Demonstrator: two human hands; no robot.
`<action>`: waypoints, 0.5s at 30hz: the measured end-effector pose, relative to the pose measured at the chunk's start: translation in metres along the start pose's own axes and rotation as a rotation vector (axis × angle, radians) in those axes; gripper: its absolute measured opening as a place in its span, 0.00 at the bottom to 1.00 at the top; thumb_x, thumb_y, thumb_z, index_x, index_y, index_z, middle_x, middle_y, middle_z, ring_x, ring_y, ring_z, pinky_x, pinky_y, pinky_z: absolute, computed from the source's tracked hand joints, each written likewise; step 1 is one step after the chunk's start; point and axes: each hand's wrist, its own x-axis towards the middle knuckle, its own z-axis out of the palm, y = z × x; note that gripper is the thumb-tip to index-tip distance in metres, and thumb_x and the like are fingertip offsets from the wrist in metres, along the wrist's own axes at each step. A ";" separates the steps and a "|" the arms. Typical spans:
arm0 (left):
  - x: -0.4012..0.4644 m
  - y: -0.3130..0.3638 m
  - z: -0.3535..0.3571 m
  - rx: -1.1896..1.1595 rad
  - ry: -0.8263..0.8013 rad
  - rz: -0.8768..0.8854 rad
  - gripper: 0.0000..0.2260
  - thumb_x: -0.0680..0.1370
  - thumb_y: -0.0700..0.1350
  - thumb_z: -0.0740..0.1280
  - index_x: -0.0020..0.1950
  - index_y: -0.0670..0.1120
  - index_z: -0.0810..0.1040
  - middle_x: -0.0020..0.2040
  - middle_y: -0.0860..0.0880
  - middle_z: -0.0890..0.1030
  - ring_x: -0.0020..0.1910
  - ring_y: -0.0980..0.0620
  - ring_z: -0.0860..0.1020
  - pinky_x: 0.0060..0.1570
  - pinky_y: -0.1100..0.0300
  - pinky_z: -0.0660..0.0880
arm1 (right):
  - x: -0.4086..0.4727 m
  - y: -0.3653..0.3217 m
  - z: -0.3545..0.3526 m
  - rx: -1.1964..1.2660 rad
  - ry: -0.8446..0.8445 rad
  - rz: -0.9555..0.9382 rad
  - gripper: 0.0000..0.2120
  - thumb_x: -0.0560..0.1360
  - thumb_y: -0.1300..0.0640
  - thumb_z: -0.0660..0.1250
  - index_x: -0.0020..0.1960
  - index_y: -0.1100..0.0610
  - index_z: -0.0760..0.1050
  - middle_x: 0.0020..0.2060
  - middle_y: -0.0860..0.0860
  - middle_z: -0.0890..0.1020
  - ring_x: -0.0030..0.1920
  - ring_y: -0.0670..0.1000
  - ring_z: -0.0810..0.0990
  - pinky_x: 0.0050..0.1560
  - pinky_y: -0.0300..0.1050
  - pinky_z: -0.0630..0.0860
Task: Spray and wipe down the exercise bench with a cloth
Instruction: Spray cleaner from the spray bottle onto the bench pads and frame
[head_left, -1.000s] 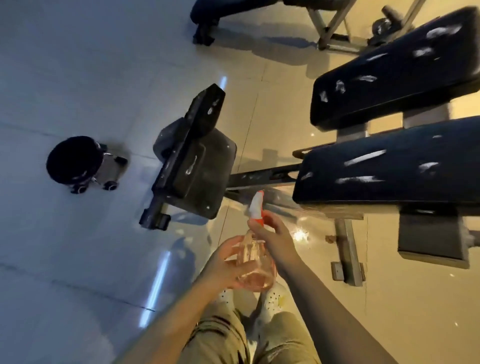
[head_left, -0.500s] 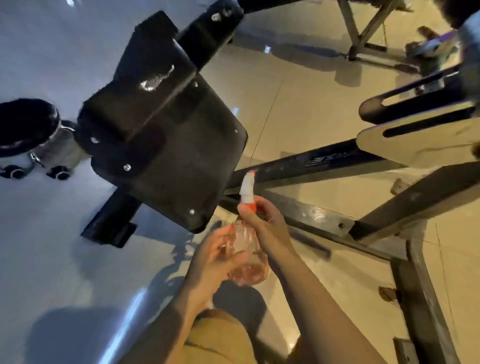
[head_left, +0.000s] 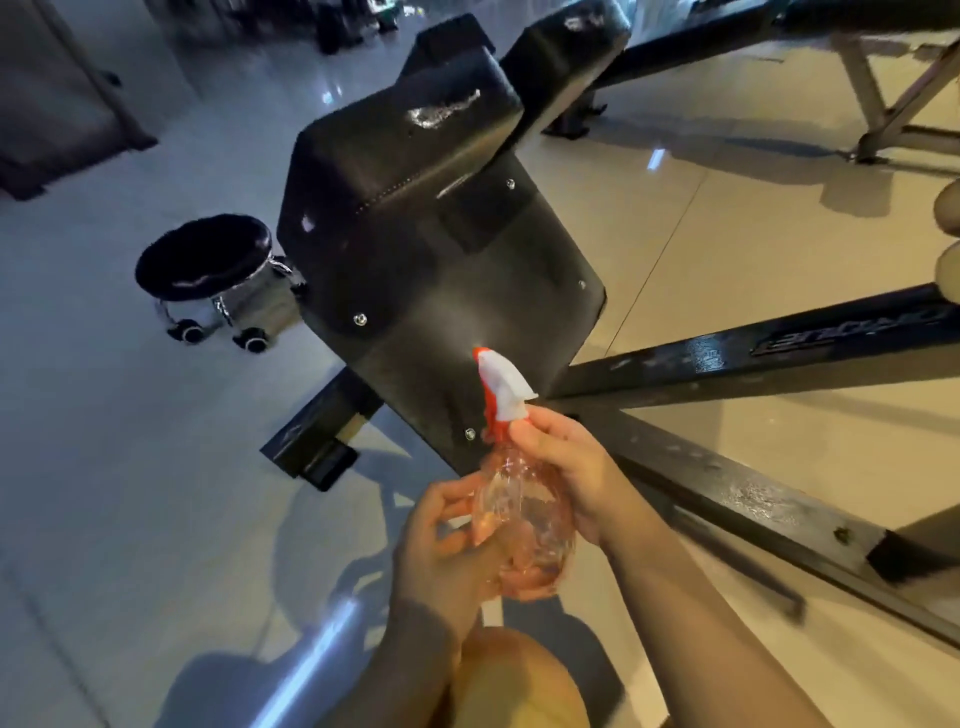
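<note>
You've got the spray bottle (head_left: 519, 514) in both hands: right hand (head_left: 566, 478) wrapped round the neck just under the trigger head, left hand (head_left: 447, 545) curled round the lower body from the side. Bottle sits low centre, just in front of the black bench pad (head_left: 415, 234), not touching it. Its long axis runs base-near-you to head-away, tilted a little left; the white and orange nozzle (head_left: 498, 379) points up and away at the pad's lower panel, and a faint mist hangs just off the tip, so I'd judge you're mid-spray. To do this well: keep the nozzle near the pad but off it, sweep across the panel rather than soaking one spot, and aim higher to cover the top cushion, where a wet streak (head_left: 447, 111) already shows. Watch overspray onto the steel frame rails (head_left: 727, 358) and the glossy floor tiles (head_left: 727, 234); that looks like a slip risk. No cloth visible, so have one ready before it dries. Rolling stool (head_left: 213, 270) stands left of the pad, well apart from your hands
</note>
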 end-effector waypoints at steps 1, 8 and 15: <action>0.003 -0.002 -0.001 0.042 -0.001 0.032 0.14 0.71 0.43 0.76 0.51 0.54 0.76 0.51 0.56 0.78 0.49 0.53 0.78 0.45 0.49 0.82 | 0.002 0.001 0.001 0.028 0.000 0.016 0.11 0.70 0.56 0.72 0.48 0.61 0.78 0.39 0.57 0.79 0.37 0.50 0.81 0.39 0.42 0.80; -0.004 0.000 -0.005 0.024 -0.030 -0.029 0.14 0.71 0.42 0.76 0.51 0.54 0.77 0.53 0.54 0.79 0.50 0.54 0.77 0.52 0.44 0.80 | -0.001 0.009 0.001 0.104 0.005 0.131 0.17 0.68 0.52 0.75 0.51 0.60 0.77 0.43 0.58 0.79 0.40 0.53 0.83 0.42 0.48 0.82; -0.001 -0.004 -0.015 0.095 0.042 0.096 0.15 0.70 0.45 0.77 0.49 0.58 0.77 0.51 0.59 0.78 0.51 0.55 0.77 0.45 0.53 0.81 | 0.009 0.010 0.008 0.163 -0.092 0.108 0.17 0.67 0.52 0.71 0.52 0.60 0.77 0.44 0.58 0.80 0.43 0.55 0.82 0.45 0.51 0.81</action>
